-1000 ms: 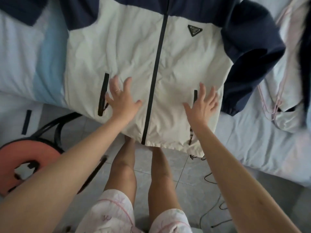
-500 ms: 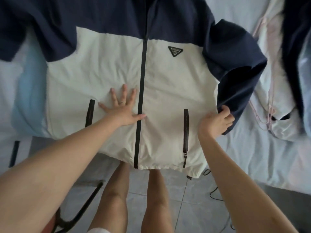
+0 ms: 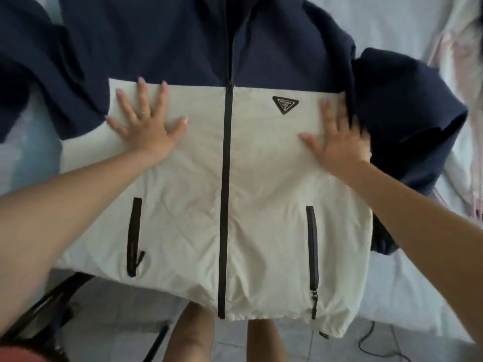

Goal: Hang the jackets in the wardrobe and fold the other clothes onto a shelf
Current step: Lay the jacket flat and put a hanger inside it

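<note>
L hand (image 3: 146, 126) flat on the jacket (image 3: 183, 218), fingers spread wide, palm down on the white chest panel (image 3: 261, 158) just under the navy yoke, L of the zip (image 3: 224, 178). R hand (image 3: 339, 142) also flat, fingers straight and apart. It's blurred, so prob. moving. It sits at the panel's R edge, touching the navy sleeve (image 3: 407, 121). Neither hand grips cloth.

Chg vs 0.5 s ago: R hand was pinching the side edge by the sleeve; it has let go and now presses. L hand was lower, close beside the zip; it has slid up and outward. Both are well up from near the hem 1 s ago.

Jacket: zipped, face up on the bed (image 3: 418, 296), hem hanging over the edge toward the person's legs (image 3: 193, 333). Logo patch (image 3: 285, 104) lies betw. zip and R hand.

Read: smoothing pass, hem to chest, about done. Hanging not started; no hanger or wardrobe in view. Other garments (image 3: 460, 61) lie at far R of bed.
</note>
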The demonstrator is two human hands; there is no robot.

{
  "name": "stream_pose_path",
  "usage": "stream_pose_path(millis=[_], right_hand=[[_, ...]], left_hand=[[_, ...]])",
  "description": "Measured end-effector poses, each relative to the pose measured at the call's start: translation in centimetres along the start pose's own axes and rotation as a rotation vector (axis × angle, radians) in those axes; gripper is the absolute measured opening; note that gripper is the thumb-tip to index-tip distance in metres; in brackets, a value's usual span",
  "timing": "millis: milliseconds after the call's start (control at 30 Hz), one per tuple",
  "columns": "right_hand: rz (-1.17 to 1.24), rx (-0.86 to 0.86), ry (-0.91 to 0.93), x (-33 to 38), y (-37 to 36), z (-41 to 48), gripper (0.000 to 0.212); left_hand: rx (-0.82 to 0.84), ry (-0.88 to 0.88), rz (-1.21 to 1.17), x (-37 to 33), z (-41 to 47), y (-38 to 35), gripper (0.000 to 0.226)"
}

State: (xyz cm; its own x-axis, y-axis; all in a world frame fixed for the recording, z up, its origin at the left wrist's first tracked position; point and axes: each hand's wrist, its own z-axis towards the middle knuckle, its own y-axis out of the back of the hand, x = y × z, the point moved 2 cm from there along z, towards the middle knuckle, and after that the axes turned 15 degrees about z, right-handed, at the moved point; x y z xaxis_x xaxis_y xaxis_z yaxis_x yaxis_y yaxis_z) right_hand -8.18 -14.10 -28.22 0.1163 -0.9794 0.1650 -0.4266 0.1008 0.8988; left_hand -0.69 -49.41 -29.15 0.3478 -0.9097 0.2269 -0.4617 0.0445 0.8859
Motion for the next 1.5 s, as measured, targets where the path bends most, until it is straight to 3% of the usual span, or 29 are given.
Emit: stream_pose_path(millis=[200,267,334,400,467,567,601,667,734,834,934,1034,1101,1201,1268,1368,1435,1501], right_hand=[[0.146,-0.018,-0.370,2.5,0.3,-1.3,0.081],[0.075,-0.082,-0.135,5.7,1.2,-0.7,0.077],[-0.051,-0.072,0.288,9.1,1.8,0.3,0.072],[-0.162,-0.033,0.516,10.8,3.1,2.9,0.071],[-0.154,-0.009,0.407,9.8,4.8,7.1,0.071],[0.059,0.059,-0.122,3.1,6.7,11.2,0.078],[0.088,0.089,-0.218,1.2,6.8,11.4,0.080],[0.127,0.088,-0.256,-0.4,7.3,10.8,0.081],[0.151,-0.029,-0.248,-0.6,7.7,9.6,0.085],[0.024,-0.146,-0.349,-1.3,8.5,7.3,0.084],[0.024,-0.158,-0.343,-0.6,8.8,4.7,0.073],[0.304,-0.043,-0.274,0.9,8.2,2.3,0.069],[0.461,0.119,-0.236,0.8,7.9,1.0,0.069],[1.037,0.266,-0.341,0.0,8.5,0.3,0.051],[1.215,0.095,-0.408,-1.6,9.7,0.4,0.030],[0.779,-0.348,-0.511,-7.1,11.4,-0.2,0.026],[0.575,-0.312,-0.548,-10.2,11.0,-0.7,0.037],[0.651,-0.077,-0.586,-11.9,9.6,-1.0,0.049]], left_hand=[[0.114,0.135,-0.150,-2.3,-2.1,0.5,0.079],[0.101,-0.022,-0.136,-3.7,-2.0,1.8,0.086],[0.085,-0.261,-0.063,-5.1,-1.3,3.3,0.098],[0.128,-0.319,-0.043,-5.2,1.5,4.7,0.107],[0.232,-0.161,-0.093,-4.3,5.1,6.0,0.113],[0.334,0.109,-0.251,-3.9,8.2,7.2,0.121],[0.339,0.148,-0.273,-4.1,8.5,7.1,0.123],[0.359,0.155,-0.271,-4.5,8.7,7.3,0.124],[0.365,0.157,-0.271,-4.3,8.5,7.3,0.124],[0.361,0.198,-0.268,-4.4,8.7,7.3,0.122],[0.233,0.261,-0.271,-5.2,7.7,7.9,0.114],[0.077,0.380,-0.427,-7.5,4.3,7.8,0.097],[0.159,0.313,-0.475,-11.0,1.0,7.5,0.098],[0.355,0.120,-0.493,-15.5,-2.6,7.4,0.125],[0.503,0.103,-0.457,-16.9,-2.7,7.5,0.149],[0.616,0.111,-0.273,-18.2,-2.4,8.2,0.167],[0.620,0.120,-0.218,-18.7,-2.5,8.3,0.171],[0.609,0.137,-0.184,-19.2,-2.9,8.5,0.172]])
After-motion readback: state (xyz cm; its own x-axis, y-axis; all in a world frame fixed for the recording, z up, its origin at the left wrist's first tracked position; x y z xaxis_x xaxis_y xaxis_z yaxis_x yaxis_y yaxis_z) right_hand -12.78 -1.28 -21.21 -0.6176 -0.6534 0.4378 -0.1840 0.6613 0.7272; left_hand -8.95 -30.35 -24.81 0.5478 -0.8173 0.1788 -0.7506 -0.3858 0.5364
